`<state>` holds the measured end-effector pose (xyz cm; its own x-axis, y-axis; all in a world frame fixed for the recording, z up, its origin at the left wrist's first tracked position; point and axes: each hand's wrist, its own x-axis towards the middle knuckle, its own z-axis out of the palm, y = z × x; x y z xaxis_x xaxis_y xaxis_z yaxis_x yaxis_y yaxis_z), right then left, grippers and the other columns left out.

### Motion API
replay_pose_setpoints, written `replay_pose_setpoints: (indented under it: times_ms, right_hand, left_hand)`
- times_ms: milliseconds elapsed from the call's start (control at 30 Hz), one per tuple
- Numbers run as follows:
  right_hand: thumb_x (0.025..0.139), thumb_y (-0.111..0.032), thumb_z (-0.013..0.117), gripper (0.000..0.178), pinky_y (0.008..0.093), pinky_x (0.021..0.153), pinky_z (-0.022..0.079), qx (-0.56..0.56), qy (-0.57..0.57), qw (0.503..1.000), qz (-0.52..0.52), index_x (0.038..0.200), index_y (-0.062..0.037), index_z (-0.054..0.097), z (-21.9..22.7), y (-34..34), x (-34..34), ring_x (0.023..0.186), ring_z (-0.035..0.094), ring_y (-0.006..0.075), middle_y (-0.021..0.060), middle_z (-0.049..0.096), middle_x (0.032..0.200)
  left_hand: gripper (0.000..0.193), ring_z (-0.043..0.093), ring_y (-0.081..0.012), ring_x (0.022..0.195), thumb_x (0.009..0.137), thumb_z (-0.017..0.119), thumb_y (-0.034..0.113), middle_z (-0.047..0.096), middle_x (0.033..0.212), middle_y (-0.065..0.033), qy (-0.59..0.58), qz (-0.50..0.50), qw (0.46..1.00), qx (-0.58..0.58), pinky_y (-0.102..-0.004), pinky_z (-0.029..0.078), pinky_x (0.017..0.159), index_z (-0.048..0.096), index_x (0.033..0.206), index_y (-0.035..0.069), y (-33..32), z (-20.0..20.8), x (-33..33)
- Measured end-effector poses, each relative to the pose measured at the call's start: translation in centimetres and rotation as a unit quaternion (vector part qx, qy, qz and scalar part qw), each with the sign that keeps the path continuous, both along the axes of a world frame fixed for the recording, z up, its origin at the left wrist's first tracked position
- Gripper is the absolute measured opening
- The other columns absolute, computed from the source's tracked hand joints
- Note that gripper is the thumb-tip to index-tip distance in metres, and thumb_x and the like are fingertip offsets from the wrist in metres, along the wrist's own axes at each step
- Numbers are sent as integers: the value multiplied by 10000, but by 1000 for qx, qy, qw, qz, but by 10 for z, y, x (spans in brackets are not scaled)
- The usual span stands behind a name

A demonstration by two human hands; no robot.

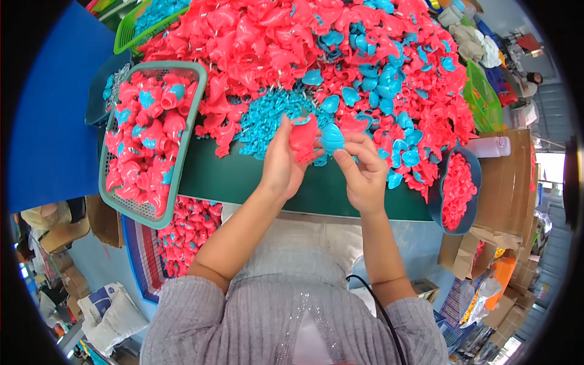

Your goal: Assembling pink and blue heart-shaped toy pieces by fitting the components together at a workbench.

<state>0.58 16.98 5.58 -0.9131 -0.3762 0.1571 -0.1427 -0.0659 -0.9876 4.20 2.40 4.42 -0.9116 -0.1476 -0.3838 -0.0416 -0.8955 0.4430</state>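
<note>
My left hand (283,163) holds a pinkish-red moulded plastic part (303,139) upright between thumb and fingers. Between the thumb and fingertips of my right hand (365,176) is a blue oval plastic shell (332,138), its ridged outer face showing. The two parts are close together at the table's near side; whether they touch, I cannot tell. Just beyond my hands lies a heap of small blue plastic pieces (261,125). Behind and to the right spreads a large pile of pinkish-red parts (249,42), mixed with loose blue shells (389,82).
A grey-green basket (201,91) of joined red-and-blue pieces stands left on the green table (237,182). At the right edge sits a dark blue bin (453,226) of small red parts. Below left is another crate (131,255). Cardboard (502,188) stands at right.
</note>
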Motion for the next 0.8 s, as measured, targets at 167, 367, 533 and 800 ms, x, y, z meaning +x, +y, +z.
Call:
replay_pose_setpoints:
  times_ms: [167,367,533,800]
  right_hand:
    - [782,-87,694,115,349,898,385,185,197,962,38,878,-25,679,16,-14,5,1131,477,246,143,509,1242]
    - [779,-113,692,91,393,935,357,223,221,949,18,843,-48,688,14,-24,11,1200,435,278,141,490,1287]
    - [784,-84,674,85,382,969,336,194,143,970,30,855,-37,677,15,-26,12,1209,432,274,159,474,1300]
    - [770,-102,680,80,365,887,376,200,148,968,14,828,-47,682,20,-33,10,1189,407,303,165,471,1289]
  left_hand:
    - [618,559,-182,994,985,131,524,591,1091,-74,0,-26,999,21,-342,441,852,487,1197,65,-1,6,7]
    - [557,542,-167,1010,999,174,491,572,1093,-60,29,-40,998,33,-338,420,875,509,1197,92,-4,1,18]
    - [497,517,-210,1080,1013,188,420,529,1171,-99,17,-30,998,44,-395,420,950,488,1209,76,-2,13,19]
    - [483,512,-219,1089,1017,190,400,535,1163,-98,35,-33,997,67,-404,405,973,486,1210,71,-1,9,12]
